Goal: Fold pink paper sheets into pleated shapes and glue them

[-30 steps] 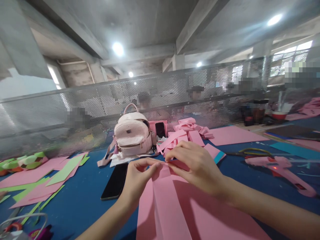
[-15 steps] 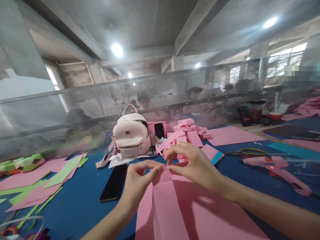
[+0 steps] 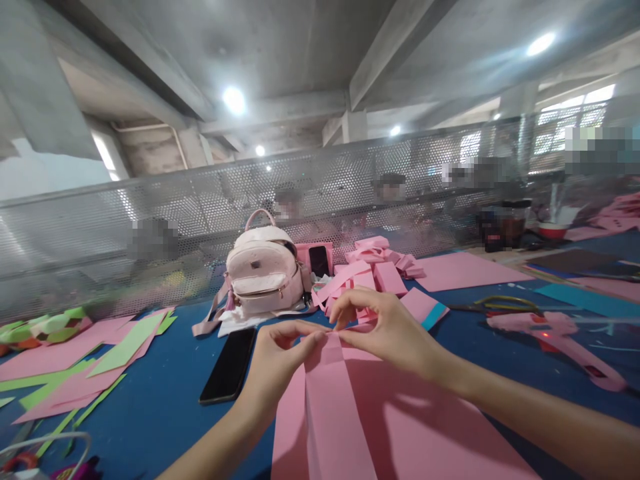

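Note:
A long strip of pink paper (image 3: 335, 407) runs toward me, lying over a larger pink sheet (image 3: 425, 427). At its far end, my left hand (image 3: 283, 353) pinches the paper's edge between thumb and fingers. Just to the right, my right hand (image 3: 387, 330) grips the same far edge, its fingertips nearly meeting those of the left. The paper at that edge looks folded or raised, though the fingers partly hide it. A black phone (image 3: 229, 367) lies on the blue table beside my left hand.
Beyond my hands sit a white backpack (image 3: 263, 270) and a heap of pink paper pieces (image 3: 377, 257). At right lie a pink glue gun (image 3: 560, 340) and yellow-handled scissors (image 3: 507, 305). Green and pink sheets (image 3: 120, 350) cover the left. A perforated metal screen (image 3: 200, 220) stands behind.
Almost nothing differs. My right hand's fingers have shifted very slightly at the paper's edge; both hands keep their hold.

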Motion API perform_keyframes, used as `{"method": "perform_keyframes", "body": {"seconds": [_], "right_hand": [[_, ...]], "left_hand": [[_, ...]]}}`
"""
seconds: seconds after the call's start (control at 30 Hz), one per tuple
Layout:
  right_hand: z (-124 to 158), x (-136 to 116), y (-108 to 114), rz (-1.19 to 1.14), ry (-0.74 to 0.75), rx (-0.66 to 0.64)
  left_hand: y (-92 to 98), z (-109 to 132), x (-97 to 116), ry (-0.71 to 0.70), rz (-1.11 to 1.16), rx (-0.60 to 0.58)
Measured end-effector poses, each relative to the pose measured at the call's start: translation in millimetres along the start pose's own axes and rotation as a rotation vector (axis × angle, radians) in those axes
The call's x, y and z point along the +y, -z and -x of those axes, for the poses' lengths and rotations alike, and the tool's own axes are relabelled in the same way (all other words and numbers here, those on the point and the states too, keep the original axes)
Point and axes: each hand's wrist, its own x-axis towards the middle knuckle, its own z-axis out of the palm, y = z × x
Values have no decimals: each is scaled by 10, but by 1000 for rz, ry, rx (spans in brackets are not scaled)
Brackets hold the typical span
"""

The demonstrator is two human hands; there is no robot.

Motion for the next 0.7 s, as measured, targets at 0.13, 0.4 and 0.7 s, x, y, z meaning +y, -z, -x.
{"method": "perform_keyframes", "body": {"seconds": [0.13,0.4,0.7], "right_hand": [[2,-5,-23,23,0,6],[0,6,-42,10,-3,-12],[-48,52,-27,-147,-82,-52]], "left_hand": [[11,-20,-20,13,9,-18],[27,-15,-34,-58,-24,3],[39,-2,-32,-79,-51,45]]}}
